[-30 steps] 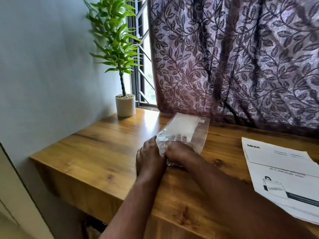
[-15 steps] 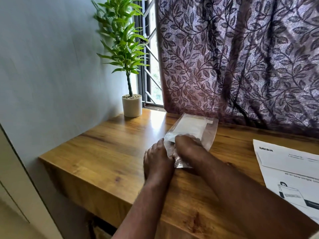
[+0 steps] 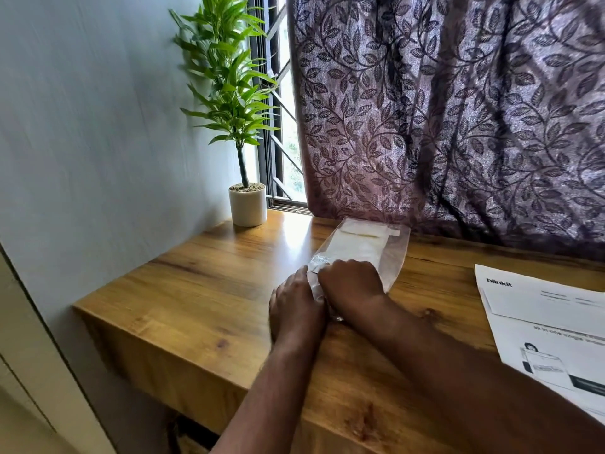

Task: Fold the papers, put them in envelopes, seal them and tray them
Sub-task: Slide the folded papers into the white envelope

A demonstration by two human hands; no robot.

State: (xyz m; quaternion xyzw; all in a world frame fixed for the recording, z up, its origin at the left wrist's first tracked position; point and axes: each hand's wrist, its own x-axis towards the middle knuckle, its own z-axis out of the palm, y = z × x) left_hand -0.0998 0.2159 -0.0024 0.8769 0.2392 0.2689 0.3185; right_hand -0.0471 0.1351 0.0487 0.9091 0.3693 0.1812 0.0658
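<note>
A clear plastic envelope point(image 3: 366, 245) with a folded white paper inside lies on the wooden table point(image 3: 209, 290), its far end near the curtain. My left hand point(image 3: 296, 306) and my right hand point(image 3: 352, 286) sit side by side at its near end, backs up, fingers curled down onto the crinkled plastic. The fingertips are hidden, but both hands grip the envelope's near edge. Printed white papers point(image 3: 553, 322) with a "blinkit" heading lie flat at the right of the table.
A potted green plant point(image 3: 247, 204) in a white pot stands at the table's back left corner by the window. A purple leaf-patterned curtain point(image 3: 458, 126) hangs along the back edge. A white wall borders the left.
Both hands have shifted slightly further onto the envelope's near end. The view has moved left, so the printed papers sit closer to the right edge.
</note>
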